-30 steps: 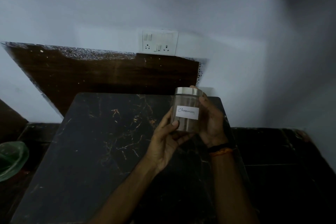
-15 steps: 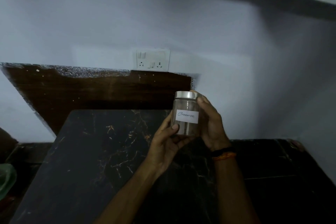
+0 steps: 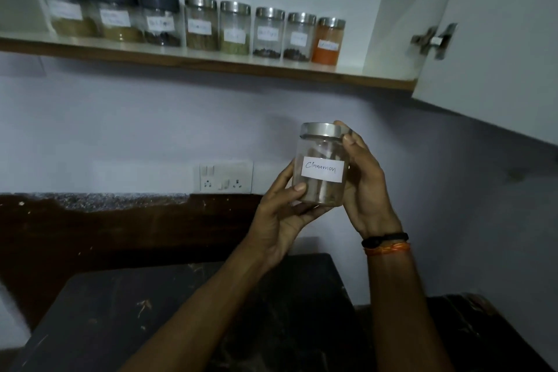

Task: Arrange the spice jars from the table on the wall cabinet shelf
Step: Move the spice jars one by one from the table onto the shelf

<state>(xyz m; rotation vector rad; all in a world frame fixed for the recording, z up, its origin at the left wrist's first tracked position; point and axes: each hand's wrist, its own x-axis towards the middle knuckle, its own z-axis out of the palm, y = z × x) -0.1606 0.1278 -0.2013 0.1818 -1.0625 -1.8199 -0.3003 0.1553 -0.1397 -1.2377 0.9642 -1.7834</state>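
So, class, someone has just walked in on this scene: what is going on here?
A person holds a clear jar labelled Cinnamon in both hands, the left hand gripping its lower side and the right hand round its other side up to the metal lid. It is in the air, below the open wall cabinet shelf, where eight labelled spice jars already stand in a row. Free shelf space shows right of the orange-filled jar.

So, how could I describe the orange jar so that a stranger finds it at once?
Look up at the shelf of the open wall cabinet, where eight jars stand in one row. Follow the row to its right end, nearest the open door. The last one is the orange jar: steel lid, and the only jar filled high with bright orange powder, while its neighbours hold brown, green or dark contents.
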